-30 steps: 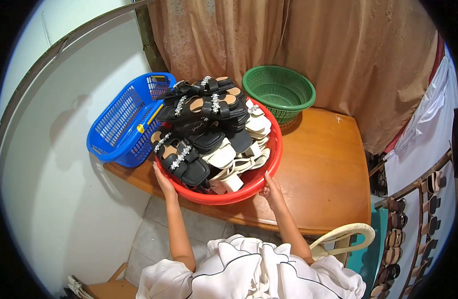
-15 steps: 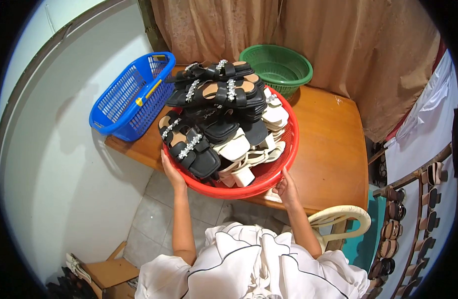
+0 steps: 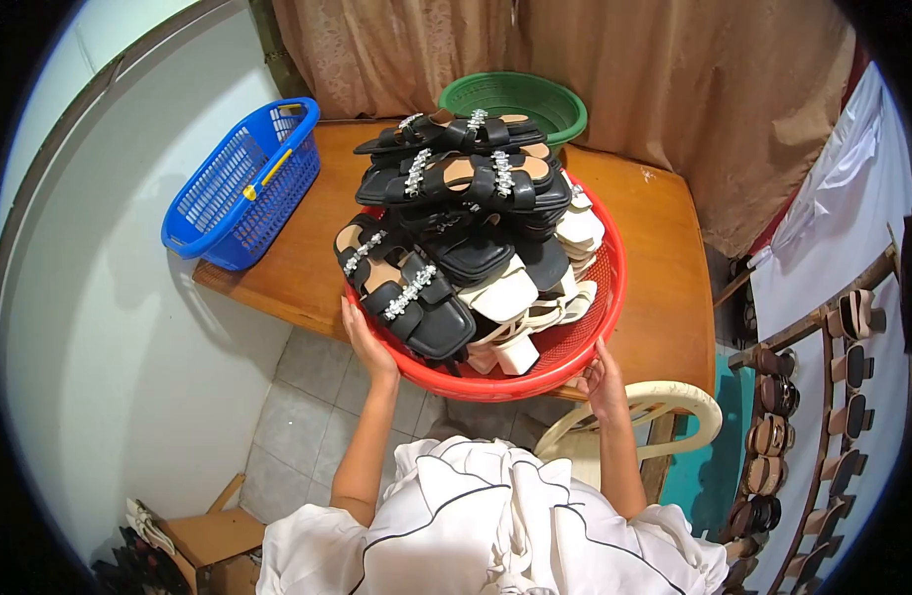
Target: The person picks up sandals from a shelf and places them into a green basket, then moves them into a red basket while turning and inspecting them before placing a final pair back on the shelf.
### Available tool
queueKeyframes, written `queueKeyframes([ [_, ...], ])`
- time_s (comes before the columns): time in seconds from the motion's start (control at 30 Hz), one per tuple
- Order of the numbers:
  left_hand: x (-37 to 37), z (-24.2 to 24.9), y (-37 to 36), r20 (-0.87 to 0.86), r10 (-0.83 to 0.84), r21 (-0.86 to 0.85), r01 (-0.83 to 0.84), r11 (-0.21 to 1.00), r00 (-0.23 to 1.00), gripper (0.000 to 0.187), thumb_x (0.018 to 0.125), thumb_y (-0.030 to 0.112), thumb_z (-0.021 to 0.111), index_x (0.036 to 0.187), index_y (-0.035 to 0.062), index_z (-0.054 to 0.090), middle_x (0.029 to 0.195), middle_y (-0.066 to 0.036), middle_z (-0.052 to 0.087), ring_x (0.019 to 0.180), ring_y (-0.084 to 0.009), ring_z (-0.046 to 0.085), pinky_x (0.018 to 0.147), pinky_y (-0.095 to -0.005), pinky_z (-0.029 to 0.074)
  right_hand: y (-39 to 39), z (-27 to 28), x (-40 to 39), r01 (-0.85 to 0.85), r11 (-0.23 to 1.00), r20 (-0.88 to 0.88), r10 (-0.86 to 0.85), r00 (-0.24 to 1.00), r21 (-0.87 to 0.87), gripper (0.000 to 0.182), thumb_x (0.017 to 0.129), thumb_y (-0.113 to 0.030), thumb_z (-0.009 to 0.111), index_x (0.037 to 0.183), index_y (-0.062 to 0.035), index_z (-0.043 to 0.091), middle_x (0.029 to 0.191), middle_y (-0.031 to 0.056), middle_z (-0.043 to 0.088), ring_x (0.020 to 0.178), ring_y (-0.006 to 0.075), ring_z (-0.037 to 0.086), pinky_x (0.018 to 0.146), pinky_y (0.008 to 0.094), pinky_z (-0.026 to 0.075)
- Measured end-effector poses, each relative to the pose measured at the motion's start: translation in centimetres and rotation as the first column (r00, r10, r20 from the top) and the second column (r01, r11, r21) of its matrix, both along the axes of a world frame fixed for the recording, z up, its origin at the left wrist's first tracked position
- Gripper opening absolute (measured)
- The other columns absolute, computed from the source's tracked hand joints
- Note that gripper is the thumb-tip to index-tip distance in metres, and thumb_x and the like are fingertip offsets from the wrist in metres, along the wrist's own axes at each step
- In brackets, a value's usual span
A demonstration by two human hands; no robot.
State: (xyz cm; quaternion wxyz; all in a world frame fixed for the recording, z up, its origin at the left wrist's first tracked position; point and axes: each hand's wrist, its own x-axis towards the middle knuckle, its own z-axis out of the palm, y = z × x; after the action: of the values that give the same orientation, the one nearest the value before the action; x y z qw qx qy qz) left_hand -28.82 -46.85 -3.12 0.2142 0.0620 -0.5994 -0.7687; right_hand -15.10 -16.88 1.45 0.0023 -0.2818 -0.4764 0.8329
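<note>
The bench (image 3: pixel 664 258) lies beneath and behind my red basket (image 3: pixel 486 388), which overhangs its near edge; I can't tell whether it rests there. Black sandals (image 3: pixel 439 322) tower above the rim over white sandals (image 3: pixel 503 294), so level handling matters. My left fingers (image 3: pixel 355 325) and right fingers (image 3: pixel 587 384), partly curled, grip its near sides.

Sandals (image 3: pixel 441 322) in tub (image 3: pixel 456 388) | basket (image 3: pixel 277 203) left, on table (image 3: pixel 664 258) | basin (image 3: pixel 575 118) behind tub | chair (image 3: pixel 575 451) right | rack (image 3: pixel 813 315) far right
</note>
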Motion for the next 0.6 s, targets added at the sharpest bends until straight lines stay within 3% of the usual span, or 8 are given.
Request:
queueKeyframes([
  [0.4,-2.4,0.5,-0.7,-0.003,-0.206,0.159,0.204,0.966,0.978,0.055,0.091,0.031,0.026,0.132,-0.0054,0.018,0.139,-0.016,0.016,0.128,-0.0228,0.019,0.105,-0.0340,0.016,-4.7,1.2,2.2,0.175,0.979,-0.023,-0.174,0.984,0.101,0.029,0.088,-0.036,0.045,0.099,-0.0102,0.053,0.079,-0.0021,0.059,0.060,0.0026,0.051,0.032,0.0157,0.032],
  [0.6,-5.3,-0.5,-1.8,-0.035,-0.321,0.101,0.323,0.941,0.946,0.053,0.092,0.029,0.026,0.131,-0.0064,0.020,0.138,-0.016,0.021,0.126,-0.0232,0.024,0.103,-0.0334,0.021,-8.1,1.3,3.6,0.260,0.961,-0.055,-0.256,0.965,0.093,0.031,0.087,-0.035,0.046,0.101,-0.0088,0.052,0.081,0.0002,0.059,0.064,0.0060,0.054,0.032,0.0160,0.036],
])
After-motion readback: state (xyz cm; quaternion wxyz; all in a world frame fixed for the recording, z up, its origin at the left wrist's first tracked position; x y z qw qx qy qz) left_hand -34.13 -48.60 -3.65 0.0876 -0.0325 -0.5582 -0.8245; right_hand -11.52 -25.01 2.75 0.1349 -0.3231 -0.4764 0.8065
